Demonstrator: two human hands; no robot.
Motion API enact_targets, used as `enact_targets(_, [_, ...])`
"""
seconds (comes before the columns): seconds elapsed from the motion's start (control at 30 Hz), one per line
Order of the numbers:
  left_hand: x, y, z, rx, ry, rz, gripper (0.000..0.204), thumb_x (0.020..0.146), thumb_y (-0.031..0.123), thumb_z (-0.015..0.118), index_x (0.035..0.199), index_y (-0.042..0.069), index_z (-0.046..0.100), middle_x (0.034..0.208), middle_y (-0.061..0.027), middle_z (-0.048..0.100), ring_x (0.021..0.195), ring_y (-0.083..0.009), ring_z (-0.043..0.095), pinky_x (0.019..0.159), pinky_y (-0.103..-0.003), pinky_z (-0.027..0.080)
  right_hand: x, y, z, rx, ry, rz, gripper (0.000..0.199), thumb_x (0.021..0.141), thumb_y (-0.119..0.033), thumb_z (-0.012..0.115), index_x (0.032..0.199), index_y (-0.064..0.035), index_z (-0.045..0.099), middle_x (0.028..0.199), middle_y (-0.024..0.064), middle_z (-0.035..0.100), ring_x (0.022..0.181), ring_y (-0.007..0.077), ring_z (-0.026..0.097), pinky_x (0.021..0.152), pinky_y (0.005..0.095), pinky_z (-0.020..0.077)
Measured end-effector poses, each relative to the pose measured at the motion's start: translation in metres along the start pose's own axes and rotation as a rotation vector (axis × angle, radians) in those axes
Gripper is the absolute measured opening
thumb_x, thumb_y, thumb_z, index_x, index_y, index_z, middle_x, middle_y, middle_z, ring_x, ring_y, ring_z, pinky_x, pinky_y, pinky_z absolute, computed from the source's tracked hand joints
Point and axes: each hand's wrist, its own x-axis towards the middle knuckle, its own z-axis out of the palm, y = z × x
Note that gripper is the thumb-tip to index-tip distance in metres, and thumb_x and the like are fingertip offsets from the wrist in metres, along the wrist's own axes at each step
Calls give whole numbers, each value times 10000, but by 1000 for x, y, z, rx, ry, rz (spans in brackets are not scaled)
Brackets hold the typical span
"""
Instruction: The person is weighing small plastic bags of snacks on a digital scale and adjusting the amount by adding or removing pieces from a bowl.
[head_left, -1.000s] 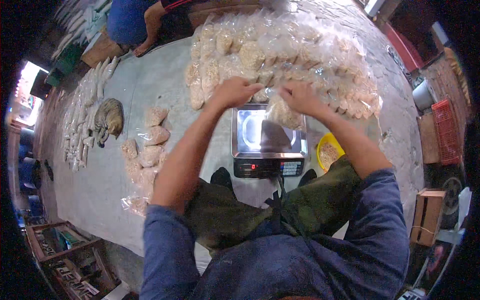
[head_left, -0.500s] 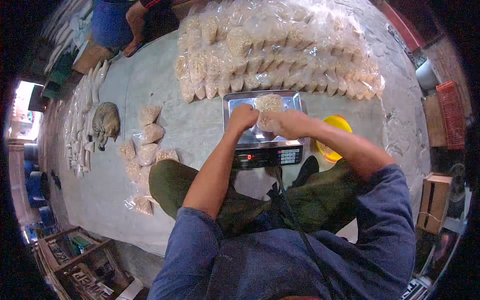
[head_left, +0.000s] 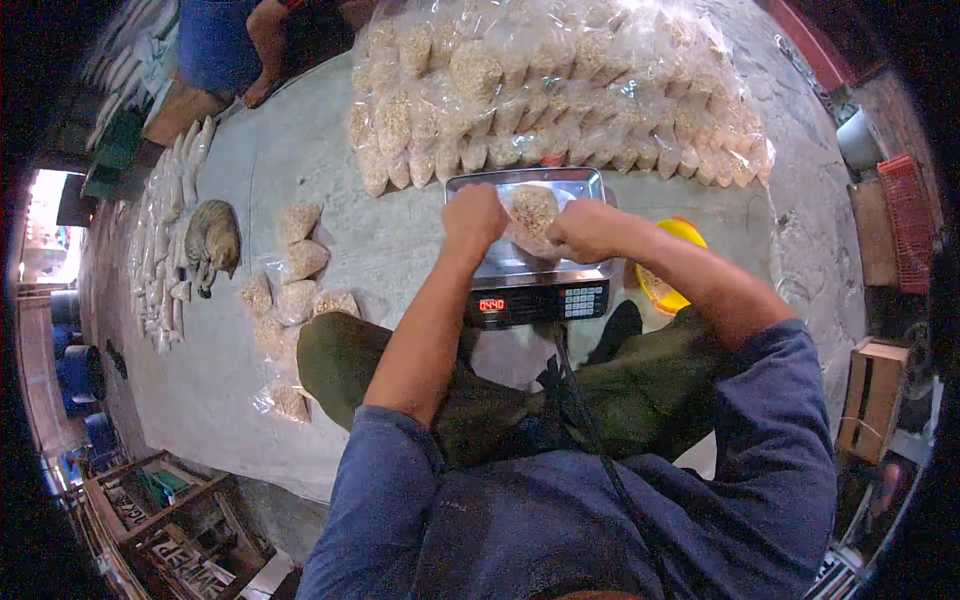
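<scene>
A clear plastic bag of pale snack pieces [head_left: 533, 215] rests on the steel pan of a digital scale [head_left: 528, 290] in front of me. My left hand [head_left: 474, 216] grips the bag's left side and my right hand [head_left: 583, 229] grips its right side. The scale's red display glows below the pan. A large heap of filled bags [head_left: 560, 90] lies just beyond the scale.
Several smaller filled bags [head_left: 290, 290] lie on the concrete floor at my left. A cat [head_left: 212, 240] lies further left beside rows of white packets. A yellow bowl [head_left: 668, 280] sits right of the scale. Another person's legs [head_left: 262, 40] are at the top left. Crates [head_left: 872, 395] stand right.
Both hands have come back from the heap of bags and brought one bag down onto the scale pan, where they now hold it by its sides.
</scene>
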Motion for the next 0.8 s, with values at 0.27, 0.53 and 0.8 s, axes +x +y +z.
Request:
enact_targets(0.27, [8, 4, -3, 47, 82, 171, 212, 817, 167, 584, 882, 25, 727, 873, -208, 701, 850, -380, 693, 735, -466, 560, -5, 2, -7, 40, 9, 38, 206, 808, -258, 601, 784, -55, 631, 750, 213, 640, 747, 416, 638, 664, 515, 500])
enact_targets(0.53, [9, 17, -3, 43, 252, 184, 383, 804, 377, 661, 906, 11, 709, 925, -215, 691, 885, -351, 688, 749, -465, 553, -13, -19, -23, -12, -23, 114, 227, 730, -189, 681, 927, -77, 683, 872, 194, 690, 833, 386, 677, 725, 493, 543])
enact_targets(0.8, [20, 54, -28, -85, 101, 58, 692, 754, 679, 634, 935, 13, 686, 927, -218, 691, 878, -370, 683, 735, -478, 548, -19, -27, -39, 38, -121, 6, 191, 803, -239, 622, 920, -96, 672, 853, 185, 678, 812, 383, 662, 722, 499, 526])
